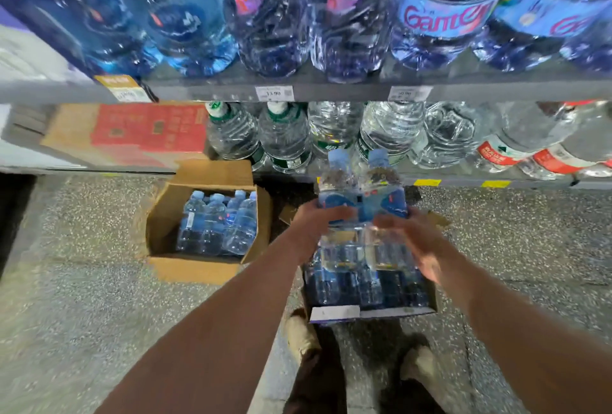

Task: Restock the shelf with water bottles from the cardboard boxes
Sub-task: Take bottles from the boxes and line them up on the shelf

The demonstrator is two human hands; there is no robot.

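Two small water bottles with blue caps and blue labels stand upright side by side in my hands, above an open box. My left hand (319, 220) grips the left bottle (334, 191) round its label. My right hand (409, 234) holds the right bottle (384, 190) from the right side, fingers curled around it. Below them the open cardboard box (334, 312) on the floor is packed with several more bottles. A second open cardboard box (198, 268) to the left holds several bottles (218, 225). The shelf (331, 90) rises just beyond.
Large blue jugs (440, 9) fill the upper shelf; clear big bottles (284, 135) line the lower one. A closed red-printed carton (132, 132) lies on the lower shelf at left. My shoes (303, 335) stand on the speckled floor behind the near box.
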